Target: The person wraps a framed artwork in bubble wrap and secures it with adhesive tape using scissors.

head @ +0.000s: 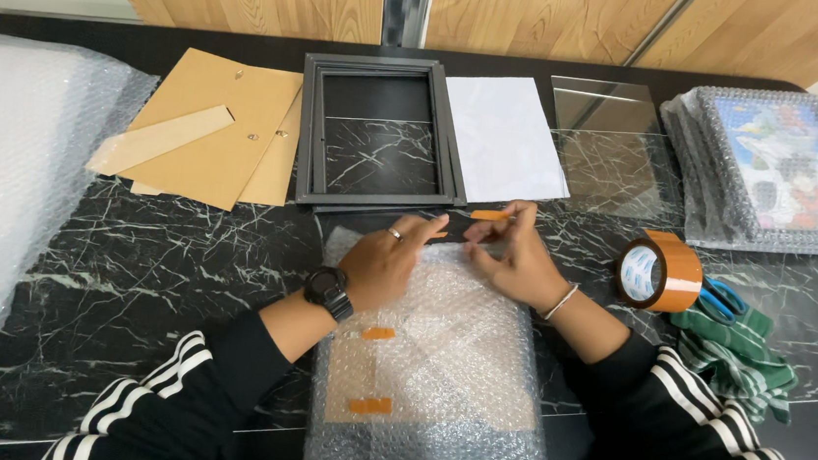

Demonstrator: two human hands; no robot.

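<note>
A bubble-wrapped parcel [432, 360] lies flat on the black marbled tabletop [158, 277], directly in front of the person. Two short orange tape patches [374, 370] are already stuck along its left side. The left hand [386, 263] is pressed flat, fingers together, on the upper edge of the wrap, holding the fold down. The right hand [515, 254] pinches a strip of orange tape [489, 214] between thumb and fingertips just above that edge.

Several risks can be judged from this. The strip could curl and stick to itself or to the fingers, because it is held at one end only. If the left hand is eased too soon, the folded wrap could spring open and the strip would be laid on a loose flap. The tape could also be set crooked, bridging onto the tabletop rather than the wrap.

The empty dark frame [378, 134] lies just beyond the parcel and could be nudged by the hands. The clear pane [614, 139] farther right is well apart. The tape roll [660, 272] and blue-handled scissors [723, 302] rest near the right wrist, where a sleeve could catch them.
</note>
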